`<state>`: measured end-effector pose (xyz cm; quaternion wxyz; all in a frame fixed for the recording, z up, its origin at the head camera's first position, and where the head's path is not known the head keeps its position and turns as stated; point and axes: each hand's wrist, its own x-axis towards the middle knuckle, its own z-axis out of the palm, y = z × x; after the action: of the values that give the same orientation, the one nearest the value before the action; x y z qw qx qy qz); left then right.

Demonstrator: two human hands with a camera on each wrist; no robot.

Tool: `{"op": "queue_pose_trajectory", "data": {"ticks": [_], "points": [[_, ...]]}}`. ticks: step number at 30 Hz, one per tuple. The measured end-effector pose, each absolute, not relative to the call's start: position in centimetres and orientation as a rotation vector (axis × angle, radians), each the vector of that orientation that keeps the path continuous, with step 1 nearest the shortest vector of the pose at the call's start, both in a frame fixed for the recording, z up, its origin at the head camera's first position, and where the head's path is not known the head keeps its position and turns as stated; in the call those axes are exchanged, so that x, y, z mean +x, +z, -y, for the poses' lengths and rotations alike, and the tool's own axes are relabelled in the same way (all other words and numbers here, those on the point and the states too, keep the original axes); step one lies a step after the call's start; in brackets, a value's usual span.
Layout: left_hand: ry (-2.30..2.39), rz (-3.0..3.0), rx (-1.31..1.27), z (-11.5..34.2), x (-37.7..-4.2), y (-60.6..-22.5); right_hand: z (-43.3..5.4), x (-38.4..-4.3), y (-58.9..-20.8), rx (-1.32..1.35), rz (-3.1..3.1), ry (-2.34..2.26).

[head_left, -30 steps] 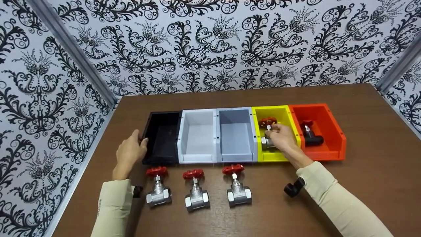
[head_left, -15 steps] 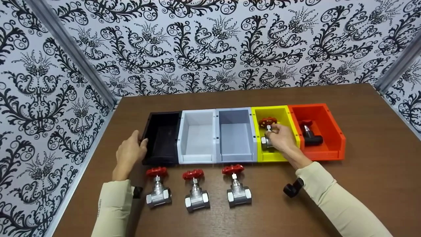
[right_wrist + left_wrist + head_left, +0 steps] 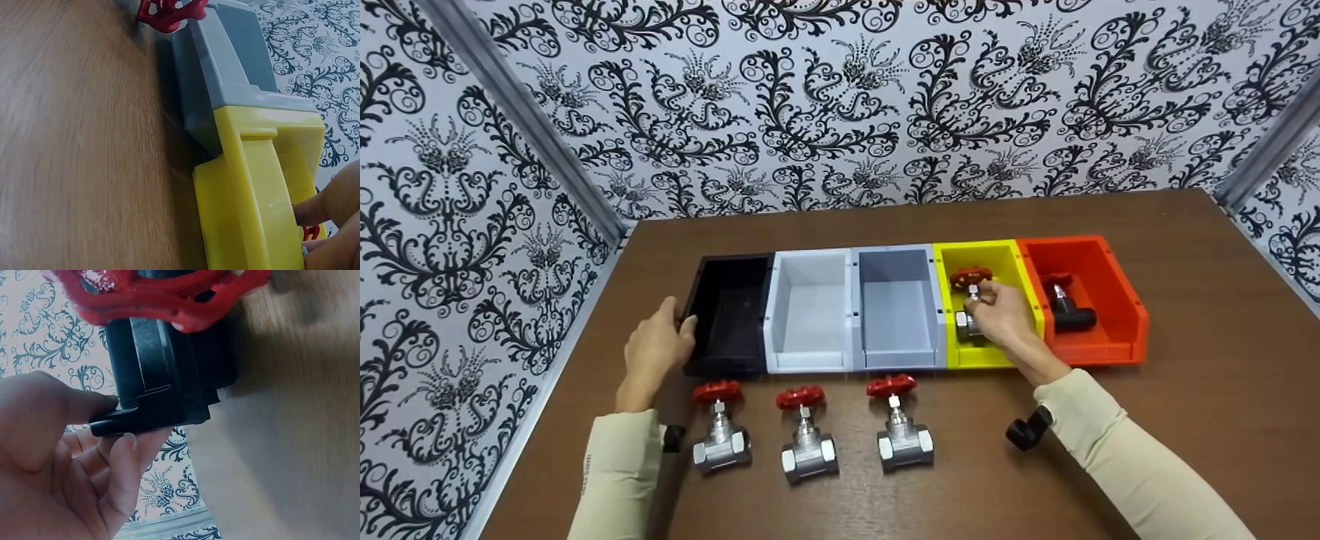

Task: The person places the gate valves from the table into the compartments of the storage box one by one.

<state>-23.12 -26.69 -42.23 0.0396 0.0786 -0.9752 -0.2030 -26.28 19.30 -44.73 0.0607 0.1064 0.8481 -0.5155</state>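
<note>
My left hand (image 3: 658,346) grips the left wall of the black bin (image 3: 733,367). In the left wrist view the thumb lies on the rim of the black bin (image 3: 157,405) and the fingers lie outside it. Inside the yellow bin (image 3: 988,358), my right hand (image 3: 1001,311) pinches the stem of a gate valve (image 3: 965,324) with a red handwheel. Part of that valve is hidden behind the fingers. From the right wrist, the yellow bin's front wall (image 3: 270,191) hides most of the valve.
A white bin (image 3: 810,362), a grey bin (image 3: 900,360) and a red bin (image 3: 1110,354) complete the row. A black-bodied valve (image 3: 1072,319) lies in the red one. Three valves stand in front: left valve (image 3: 721,446), middle valve (image 3: 808,454), right valve (image 3: 905,444).
</note>
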Motion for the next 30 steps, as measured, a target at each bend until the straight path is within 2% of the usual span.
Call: {"op": "queue_pose_trajectory", "data": {"ticks": [30], "points": [[-0.618,2.988,0.235,26.6,-23.07,-42.21,-19.41,-26.17,-44.61,0.298,-2.61,-1.508]]}}
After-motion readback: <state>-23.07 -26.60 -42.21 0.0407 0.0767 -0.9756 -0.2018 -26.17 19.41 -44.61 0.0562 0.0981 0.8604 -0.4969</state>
